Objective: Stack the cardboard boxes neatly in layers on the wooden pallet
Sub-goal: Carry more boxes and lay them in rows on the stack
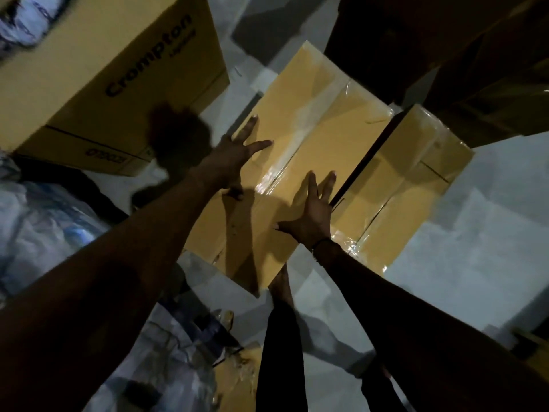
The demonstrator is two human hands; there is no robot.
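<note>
1. Taped cardboard box (312, 138): long, tan, sealed lengthwise with clear tape; lies flat on the pale floor (490, 203) at centre frame, its near end lost in the shadow of the arms.
2. Second cardboard box (407, 185): same tan colour, also taped; lies just beside the first on the right, parallel to it, with a narrow dark gap between the two.
3. Left hand (234, 156): palm down on the left edge of the taped cardboard box; fingers (251, 126) straight and spread, touching the top face, the thumb at the near side.
4. Right hand (315, 209): palm down on the right edge of the same box, next to the gap; fingers (329, 182) straight and spread; a dark band circles the wrist.
5. Printed carton (118, 78): large, marked "Crompton" in black; stands at upper left, apart from the two boxes.
6. Plastic-wrapped bundles (38, 221): pale, crumpled, at the left edge and lower left.
7. Bare foot (280, 283): on the floor at the near end of the taped cardboard box.
8. Dark stacked shapes (445, 55): upper right, too dim to identify.
</note>
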